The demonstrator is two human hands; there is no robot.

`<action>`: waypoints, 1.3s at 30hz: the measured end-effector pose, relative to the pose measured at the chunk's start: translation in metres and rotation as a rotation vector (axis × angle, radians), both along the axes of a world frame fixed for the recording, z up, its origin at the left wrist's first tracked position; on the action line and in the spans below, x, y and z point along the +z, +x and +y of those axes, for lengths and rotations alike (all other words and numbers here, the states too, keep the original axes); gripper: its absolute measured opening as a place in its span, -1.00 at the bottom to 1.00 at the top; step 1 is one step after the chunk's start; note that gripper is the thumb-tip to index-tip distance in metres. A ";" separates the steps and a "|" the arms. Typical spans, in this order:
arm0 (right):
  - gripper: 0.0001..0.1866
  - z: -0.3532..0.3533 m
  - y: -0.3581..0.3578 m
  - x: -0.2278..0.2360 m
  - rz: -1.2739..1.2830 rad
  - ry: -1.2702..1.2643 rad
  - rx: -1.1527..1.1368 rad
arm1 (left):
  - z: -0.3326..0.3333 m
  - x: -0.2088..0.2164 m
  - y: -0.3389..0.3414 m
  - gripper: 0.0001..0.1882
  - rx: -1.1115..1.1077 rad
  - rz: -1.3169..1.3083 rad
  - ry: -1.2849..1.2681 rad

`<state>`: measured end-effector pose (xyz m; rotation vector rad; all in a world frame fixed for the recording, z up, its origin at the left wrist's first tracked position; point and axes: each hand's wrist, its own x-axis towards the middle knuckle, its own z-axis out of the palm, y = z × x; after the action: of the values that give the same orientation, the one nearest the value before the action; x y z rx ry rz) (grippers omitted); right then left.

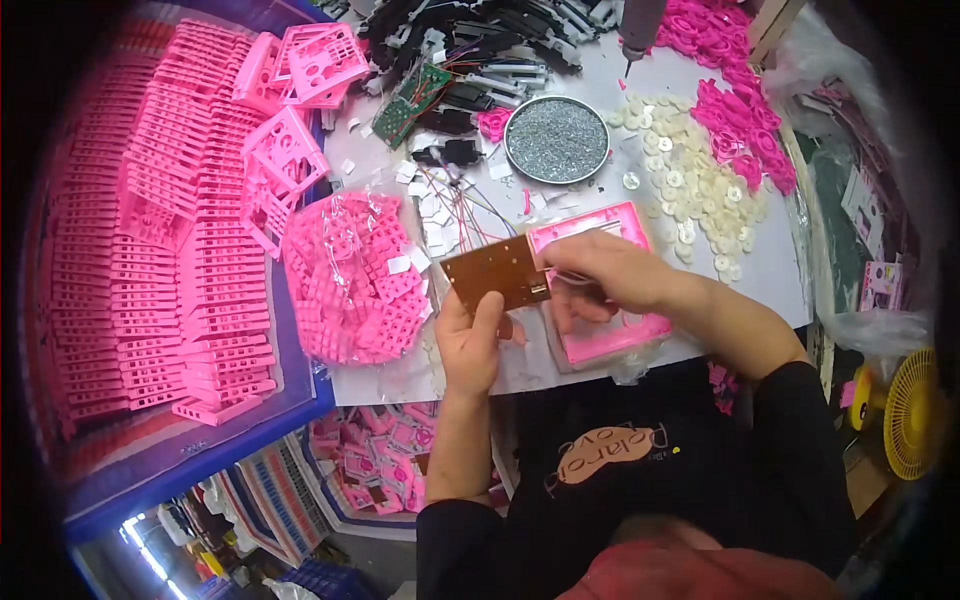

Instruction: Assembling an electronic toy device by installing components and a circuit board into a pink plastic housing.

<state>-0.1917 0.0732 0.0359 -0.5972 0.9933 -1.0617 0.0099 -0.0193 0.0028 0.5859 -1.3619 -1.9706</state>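
Observation:
My left hand (472,345) grips a brown circuit board (488,272) by its near edge, thumb on top, just above the table. At the board's right edge sits a small brass-coloured part (539,292). My right hand (612,275) is closed beside that edge, fingers curled around a thin pale piece that I cannot make out. Beneath my right hand lies a pink plastic housing (655,328), partly hidden by the hand. Thin coloured wires (468,205) run on the table behind the board.
A blue crate (296,408) at left holds stacked pink housings (150,300). Nearby are a bag of pink parts (350,285), a round tin of screws (556,140), cream discs (700,195), black assemblies (480,50), a green circuit board (412,103) and a hanging screwdriver (640,25).

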 end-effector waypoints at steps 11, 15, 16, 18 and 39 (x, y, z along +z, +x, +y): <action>-0.74 0.144 -0.063 0.004 0.210 0.133 -0.171 | 0.007 -0.003 0.015 -0.76 0.017 -0.060 0.264; -0.68 0.191 -0.087 0.024 0.920 0.282 -0.035 | 0.019 0.002 0.014 -0.77 -0.005 -0.059 0.172; -0.66 0.196 -0.087 0.028 1.162 0.262 -0.047 | 0.023 0.001 0.015 -0.76 -0.044 -0.079 0.161; -0.57 0.199 -0.072 0.037 1.633 0.016 -0.174 | 0.031 0.002 0.016 -0.74 -0.136 -0.122 0.133; -0.67 0.010 -0.036 -0.038 0.935 -0.342 0.036 | 0.071 0.009 0.038 -0.65 -0.578 -0.593 0.040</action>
<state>-0.2275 0.0828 -0.0017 -1.4626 1.5974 -0.9179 0.0479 0.0520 0.0122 0.9250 -2.0315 -2.3855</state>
